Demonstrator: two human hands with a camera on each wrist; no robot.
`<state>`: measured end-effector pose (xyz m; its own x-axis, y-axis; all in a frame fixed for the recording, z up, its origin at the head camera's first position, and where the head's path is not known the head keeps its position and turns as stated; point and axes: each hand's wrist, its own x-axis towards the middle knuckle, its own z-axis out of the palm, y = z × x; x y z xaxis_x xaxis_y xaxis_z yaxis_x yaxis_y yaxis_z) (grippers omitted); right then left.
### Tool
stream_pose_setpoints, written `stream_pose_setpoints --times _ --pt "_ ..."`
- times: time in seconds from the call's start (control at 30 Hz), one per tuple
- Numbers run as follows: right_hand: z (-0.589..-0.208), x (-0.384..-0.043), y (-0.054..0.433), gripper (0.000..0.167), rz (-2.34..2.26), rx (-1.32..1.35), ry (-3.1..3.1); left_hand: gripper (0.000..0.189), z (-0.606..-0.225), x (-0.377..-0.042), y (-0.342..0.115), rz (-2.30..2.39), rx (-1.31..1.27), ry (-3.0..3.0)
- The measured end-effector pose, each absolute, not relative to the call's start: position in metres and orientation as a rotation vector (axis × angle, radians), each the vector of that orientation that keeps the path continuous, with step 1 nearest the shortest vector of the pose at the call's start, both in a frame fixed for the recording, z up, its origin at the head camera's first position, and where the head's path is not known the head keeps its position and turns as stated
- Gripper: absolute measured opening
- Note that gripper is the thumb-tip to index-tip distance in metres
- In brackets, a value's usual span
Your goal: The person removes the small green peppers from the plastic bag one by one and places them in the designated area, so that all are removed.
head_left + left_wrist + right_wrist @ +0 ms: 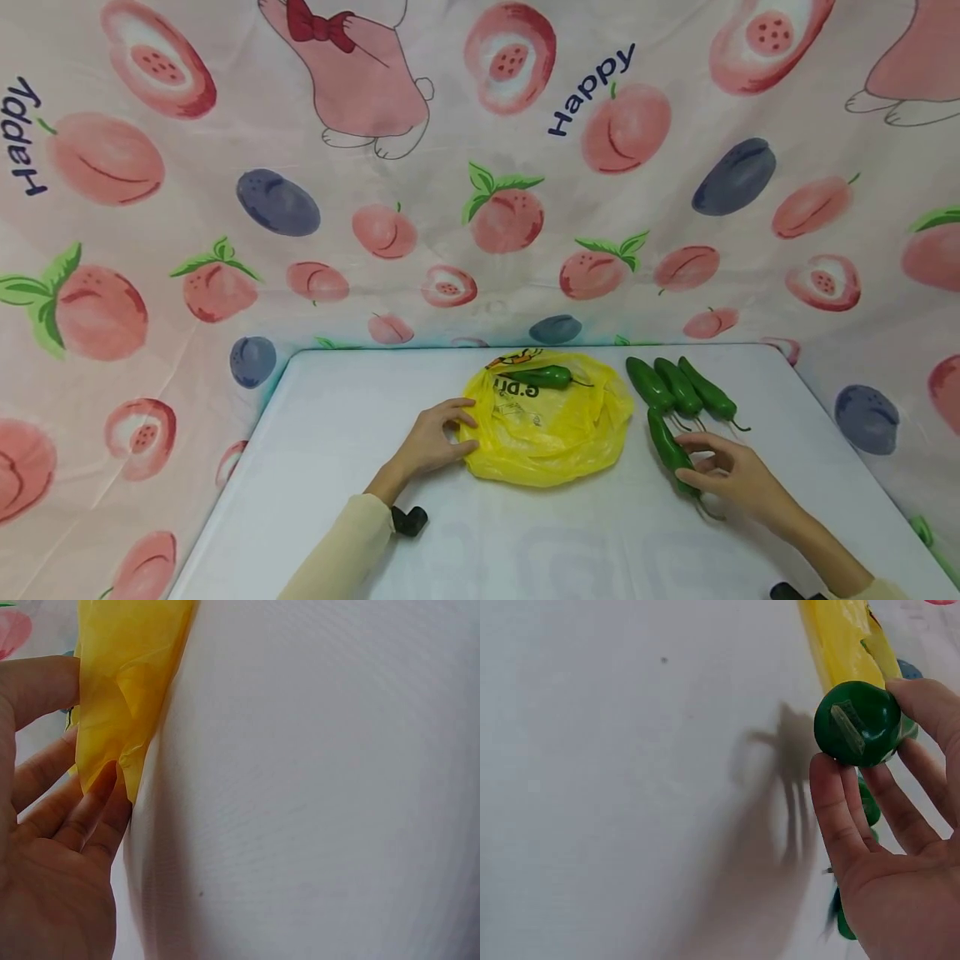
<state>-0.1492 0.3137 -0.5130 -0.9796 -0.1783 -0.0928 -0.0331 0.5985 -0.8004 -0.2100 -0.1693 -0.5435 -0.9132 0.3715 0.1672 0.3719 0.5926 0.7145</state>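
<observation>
In the head view my right hand [731, 479] pinches a green chili pepper [667, 446] between thumb and fingers, its stem pointing toward me. The right wrist view shows the held chili pepper [857, 724] end-on, with its shadow on the white surface. Three more green chili peppers [678, 387] lie side by side just behind it. My left hand [432, 437] holds the left edge of a yellow plastic bag [551, 454], thumb and fingers bent around it. Several left fingertips are partly covered by the bag [127, 690]. Another green chili pepper [543, 377] lies on the bag's back part.
The white table [352, 392] ends at a fruit-printed cloth [450, 192] hanging behind it and at both sides. Black wrist straps or mounts show at the left wrist [409, 521] and at the bottom right.
</observation>
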Motion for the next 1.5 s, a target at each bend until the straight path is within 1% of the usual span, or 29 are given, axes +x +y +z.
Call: stream_pose_setpoints --times 0.27,0.63,1.5 --pt "-0.5218 -0.1460 0.3206 0.062 -1.317 -0.122 2.672 0.019 -0.5441 -0.2095 -0.1698 -1.253 -0.678 -2.779" --pt "-0.5168 -0.1459 0.3185 0.064 -1.278 -0.037 2.677 0.019 -0.5419 -0.2091 -0.1684 -1.255 -0.682 -2.781" --pt "-0.5187 -0.1484 0.3178 0.058 -1.289 -0.093 2.727 0.019 -0.5442 -0.2095 -0.1691 -1.289 -0.674 -2.781"
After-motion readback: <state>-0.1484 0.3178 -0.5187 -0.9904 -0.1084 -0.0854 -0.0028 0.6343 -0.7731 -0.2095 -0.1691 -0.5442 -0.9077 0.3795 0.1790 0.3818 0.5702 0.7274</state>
